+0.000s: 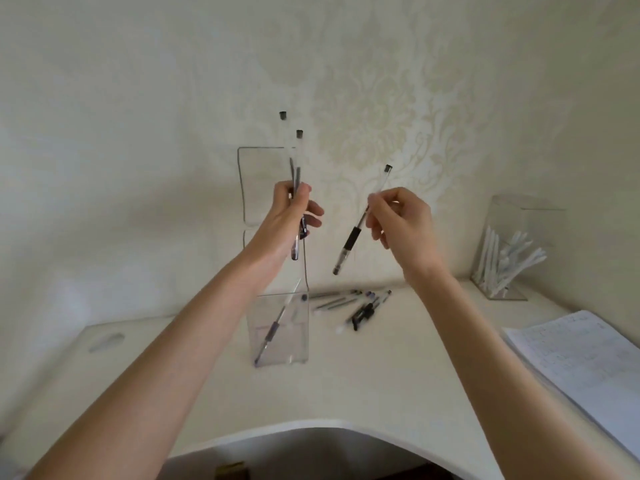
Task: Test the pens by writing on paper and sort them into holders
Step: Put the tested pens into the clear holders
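My left hand (292,211) is raised above the desk and grips two clear pens (296,188) upright, their dark end caps pointing up. My right hand (398,220) pinches a single clear pen (358,227) with a black grip, tilted, its tip pointing down and to the left. Below them a tall clear holder (298,355) stands on the desk with one pen (277,323) leaning inside. Several loose pens (356,304) lie on the desk just right of that holder. A sheet of paper (581,362) with writing lies at the right.
A second clear holder (512,251) with several white pens stands at the back right against the wall. The white desk (346,386) has a curved cut-out front edge. Patterned wallpaper is behind. A small pale object (106,341) lies at the desk's left.
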`<state>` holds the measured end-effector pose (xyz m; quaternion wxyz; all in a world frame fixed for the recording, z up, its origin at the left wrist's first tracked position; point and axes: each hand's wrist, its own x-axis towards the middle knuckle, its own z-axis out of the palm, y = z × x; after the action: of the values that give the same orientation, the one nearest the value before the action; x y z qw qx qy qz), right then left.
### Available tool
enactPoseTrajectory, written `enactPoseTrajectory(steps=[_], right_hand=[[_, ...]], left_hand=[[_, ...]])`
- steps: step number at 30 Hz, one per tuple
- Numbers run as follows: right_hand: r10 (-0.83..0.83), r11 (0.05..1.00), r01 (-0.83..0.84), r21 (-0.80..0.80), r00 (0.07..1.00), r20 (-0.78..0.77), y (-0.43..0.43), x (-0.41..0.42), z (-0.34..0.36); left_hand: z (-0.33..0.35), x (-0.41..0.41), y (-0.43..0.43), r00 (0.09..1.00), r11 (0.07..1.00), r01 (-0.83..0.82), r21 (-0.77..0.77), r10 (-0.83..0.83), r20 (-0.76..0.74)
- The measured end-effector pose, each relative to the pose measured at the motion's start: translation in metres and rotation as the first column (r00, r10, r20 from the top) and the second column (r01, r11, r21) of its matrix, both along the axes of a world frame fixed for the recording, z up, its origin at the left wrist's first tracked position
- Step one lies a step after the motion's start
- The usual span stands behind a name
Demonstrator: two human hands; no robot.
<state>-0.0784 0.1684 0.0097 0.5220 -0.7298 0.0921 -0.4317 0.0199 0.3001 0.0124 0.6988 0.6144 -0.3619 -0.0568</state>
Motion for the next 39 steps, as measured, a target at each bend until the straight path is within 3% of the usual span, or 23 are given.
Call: enactPoseTrajectory(steps=[3,8,12,16,19,21,26,31,33,35,37,39], right_hand=[[0.053,0.998,-0.055,-0.036,0.998,-0.043,0.023,0.021,-0.003],[0.079,0.988,-0.105,-0.112,0.973,-0.219,0.041,0.045,-0.021],[0.107,0.984,-0.148,-0.098,0.935,-0.338,0.041,0.046,-0.037],[0.089,0.993,-0.108,-0.038,0.934,-0.346,0.035,0.033,-0.071],[0.137,0.983,-0.177,-0.039,0.863,-0.486,0.039,0.027,-0.112],[0.260,0.955,-0.296,0.019,0.806,-0.531,0.047,0.027,-0.135],[0.374,0.919,-0.385,0.079,0.794,-0.478,0.057,0.030,-0.153],[0.365,0.919,-0.390,0.062,0.778,-0.511,0.036,0.034,-0.154],[0.235,0.947,-0.317,-0.057,0.801,-0.551,0.018,0.032,-0.157],[0.058,0.965,-0.192,-0.181,0.826,-0.561,-0.010,0.030,-0.160],[-0.075,0.954,-0.115,-0.275,0.800,-0.595,-0.038,0.034,-0.164],[-0.086,0.936,-0.160,-0.313,0.759,-0.646,-0.057,0.048,-0.164]], left_hand=[[-0.010,0.016,0.025,0.990,0.985,-0.131,0.113,0.124,0.072],[-0.036,0.028,0.043,0.973,0.959,-0.198,0.204,0.167,0.159],[-0.050,0.030,0.054,0.970,0.955,-0.204,0.214,0.168,0.174],[-0.091,0.020,0.074,0.875,0.904,-0.414,0.109,0.363,0.321],[-0.137,0.013,0.080,0.921,0.901,-0.359,0.243,0.299,0.251],[-0.158,0.012,0.080,0.952,0.911,-0.287,0.296,0.236,0.195],[-0.174,0.007,0.084,0.941,0.906,-0.331,0.265,0.294,0.169],[-0.183,0.005,0.085,0.914,0.880,-0.401,0.256,0.366,0.173],[-0.184,-0.002,0.085,0.834,0.810,-0.538,0.232,0.470,0.290],[-0.185,-0.016,0.087,0.693,0.736,-0.668,0.113,0.559,0.456],[-0.187,-0.033,0.086,0.591,0.741,-0.671,-0.004,0.538,0.602],[-0.193,-0.037,0.084,0.572,0.777,-0.628,0.033,0.433,0.697]])
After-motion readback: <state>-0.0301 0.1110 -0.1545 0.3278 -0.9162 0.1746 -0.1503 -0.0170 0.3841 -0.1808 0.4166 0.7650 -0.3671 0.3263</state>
